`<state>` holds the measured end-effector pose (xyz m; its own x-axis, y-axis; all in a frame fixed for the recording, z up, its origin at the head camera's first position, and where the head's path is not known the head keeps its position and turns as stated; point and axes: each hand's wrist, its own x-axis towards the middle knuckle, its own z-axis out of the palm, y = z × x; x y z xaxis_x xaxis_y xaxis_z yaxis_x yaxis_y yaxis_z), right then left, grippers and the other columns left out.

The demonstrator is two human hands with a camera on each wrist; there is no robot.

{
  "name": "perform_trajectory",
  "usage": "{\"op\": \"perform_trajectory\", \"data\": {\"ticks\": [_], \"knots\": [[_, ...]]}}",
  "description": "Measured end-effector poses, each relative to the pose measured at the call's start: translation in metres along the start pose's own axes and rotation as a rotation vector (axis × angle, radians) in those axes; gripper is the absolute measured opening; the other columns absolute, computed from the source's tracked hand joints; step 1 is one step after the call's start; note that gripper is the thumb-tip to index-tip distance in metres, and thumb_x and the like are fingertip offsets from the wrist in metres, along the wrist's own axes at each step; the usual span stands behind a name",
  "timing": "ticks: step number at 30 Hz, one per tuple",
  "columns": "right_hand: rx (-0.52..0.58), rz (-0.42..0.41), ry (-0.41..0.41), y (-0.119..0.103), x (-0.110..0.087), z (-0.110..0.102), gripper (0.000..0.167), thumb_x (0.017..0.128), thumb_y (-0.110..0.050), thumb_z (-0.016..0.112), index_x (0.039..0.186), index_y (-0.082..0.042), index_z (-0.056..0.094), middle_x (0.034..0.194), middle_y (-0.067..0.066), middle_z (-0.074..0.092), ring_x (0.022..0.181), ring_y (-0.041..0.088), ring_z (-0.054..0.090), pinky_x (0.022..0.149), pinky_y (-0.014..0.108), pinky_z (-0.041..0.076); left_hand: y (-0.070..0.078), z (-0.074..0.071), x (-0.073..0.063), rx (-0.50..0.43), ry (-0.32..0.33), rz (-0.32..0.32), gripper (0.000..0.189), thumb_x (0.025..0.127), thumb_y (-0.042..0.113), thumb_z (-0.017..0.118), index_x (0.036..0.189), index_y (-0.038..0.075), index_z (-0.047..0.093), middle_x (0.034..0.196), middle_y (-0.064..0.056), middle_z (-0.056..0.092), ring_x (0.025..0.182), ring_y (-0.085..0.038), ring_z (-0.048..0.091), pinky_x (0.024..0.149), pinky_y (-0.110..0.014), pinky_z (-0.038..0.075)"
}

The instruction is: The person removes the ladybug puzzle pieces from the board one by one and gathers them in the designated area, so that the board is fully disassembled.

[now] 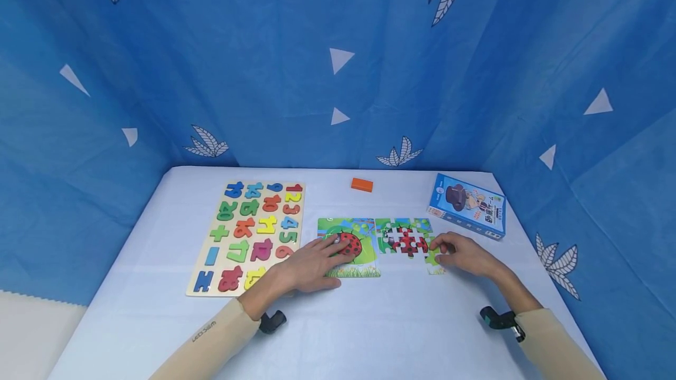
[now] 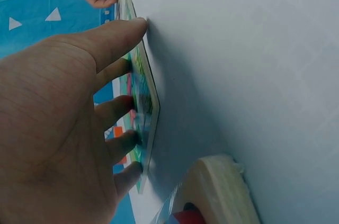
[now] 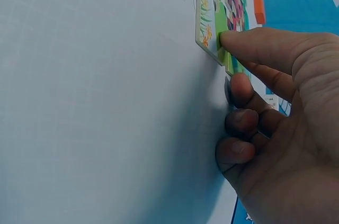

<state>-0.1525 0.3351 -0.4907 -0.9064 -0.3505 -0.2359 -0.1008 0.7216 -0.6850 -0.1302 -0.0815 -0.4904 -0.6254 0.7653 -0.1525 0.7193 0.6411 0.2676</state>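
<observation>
My left hand [image 1: 311,264] lies with spread fingers over a ladybug picture board [image 1: 365,263], fingertips on its surface. The left wrist view shows the fingers nearly straight and the thumb [image 2: 122,29] at the board's near edge. Right of this board lies a partly assembled ladybug jigsaw [image 1: 406,241], its top rows joined. At its right edge my right hand [image 1: 467,254] pinches a green puzzle piece [image 3: 221,17] between thumb and index finger, the other fingers curled. A corner piece with grass and orange flowers [image 3: 204,15] sits against that green piece.
Left of the picture board lies a wooden number board [image 1: 213,236] with colourful numerals. A small orange block [image 1: 362,185] lies toward the back. A blue game box [image 1: 467,205] stands behind my right hand. Blue curtain [image 1: 296,75] surrounds the white table [image 1: 369,333].
</observation>
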Motion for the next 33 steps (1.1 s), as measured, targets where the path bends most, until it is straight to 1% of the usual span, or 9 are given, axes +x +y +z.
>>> {"op": "perform_trajectory", "data": {"ticks": [7, 22, 33], "knots": [[-0.008, 0.005, 0.0, 0.0002, 0.0005, -0.0002, 0.02, 0.089, -0.012, 0.073, 0.109, -0.013, 0.069, 0.094, 0.005, 0.052, 0.095, 0.024, 0.049, 0.076, 0.029, 0.04, 0.0002, -0.0008, -0.0007, -0.005, -0.004, -0.008, 0.065, 0.099, 0.047, 0.058, 0.158, 0.029, 0.035, 0.165, -0.004, 0.028, 0.155, -0.032, 0.016, 0.123, -0.051, 0.021], [-0.015, 0.006, 0.003, 0.0003, 0.0005, 0.0004, 0.02, 0.089, -0.013, 0.074, 0.108, -0.014, 0.069, 0.094, 0.005, 0.053, 0.095, 0.024, 0.049, 0.075, 0.028, 0.041, -0.0006, -0.0003, -0.0005, 0.001, -0.003, -0.002, 0.065, 0.1, 0.048, 0.057, 0.158, 0.029, 0.036, 0.165, -0.005, 0.028, 0.154, -0.032, 0.017, 0.122, -0.051, 0.022], [-0.018, -0.004, 0.007, 0.0014, 0.0, 0.0013, 0.019, 0.089, -0.013, 0.074, 0.107, -0.014, 0.069, 0.094, 0.005, 0.052, 0.095, 0.024, 0.049, 0.075, 0.028, 0.041, 0.0005, -0.0026, -0.0007, 0.025, -0.002, 0.002, 0.065, 0.1, 0.048, 0.057, 0.158, 0.028, 0.036, 0.165, -0.005, 0.029, 0.154, -0.033, 0.017, 0.122, -0.05, 0.023]]}}
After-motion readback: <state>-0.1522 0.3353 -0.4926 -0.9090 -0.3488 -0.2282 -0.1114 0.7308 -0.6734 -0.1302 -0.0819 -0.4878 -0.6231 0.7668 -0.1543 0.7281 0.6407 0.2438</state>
